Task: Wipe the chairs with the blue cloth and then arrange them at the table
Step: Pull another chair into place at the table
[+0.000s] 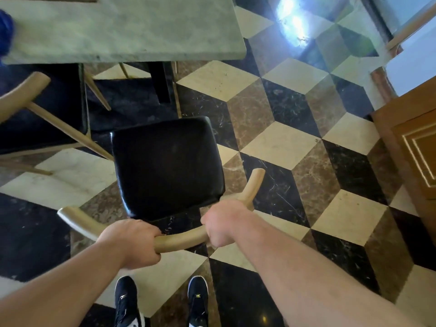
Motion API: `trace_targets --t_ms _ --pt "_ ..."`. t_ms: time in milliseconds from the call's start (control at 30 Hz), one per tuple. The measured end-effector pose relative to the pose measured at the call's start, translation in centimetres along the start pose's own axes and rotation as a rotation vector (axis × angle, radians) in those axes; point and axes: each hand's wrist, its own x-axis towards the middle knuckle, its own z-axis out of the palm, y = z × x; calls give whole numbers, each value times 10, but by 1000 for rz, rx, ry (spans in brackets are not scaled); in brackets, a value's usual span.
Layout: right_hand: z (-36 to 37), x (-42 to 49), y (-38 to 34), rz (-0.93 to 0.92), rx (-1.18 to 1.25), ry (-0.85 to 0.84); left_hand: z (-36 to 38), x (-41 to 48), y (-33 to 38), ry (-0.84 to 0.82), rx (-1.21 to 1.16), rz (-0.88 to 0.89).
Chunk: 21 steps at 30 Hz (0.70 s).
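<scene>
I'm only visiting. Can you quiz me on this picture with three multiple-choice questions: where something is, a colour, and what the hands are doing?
1. Where is the blue cloth?
A. on the table
B. on a chair
C. on the floor

2. What colour is the held chair's seat?
A. red
B. black
C. white

3. What are the hands doing?
A. hanging free
B. one wipes with the cloth
C. both grip the chair's backrest

Answers:
1 A, it lies on the tabletop at the picture's left edge.
2 B, the cushion is glossy black.
3 C, the left hand and the right hand curl round the wooden backrest.
</scene>
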Motion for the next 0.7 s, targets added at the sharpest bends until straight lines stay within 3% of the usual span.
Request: trace_targets --t_ms 167,467,700 --pt "4 4 2 -2 2 9 -5 -1 0 -89 40 1" --pt "19 12 9 7 -54 88 -5 -2 1 -74 36 -6" --pt "16 11 8 34 -25 59 -6 -3 0 -80 27 -4"
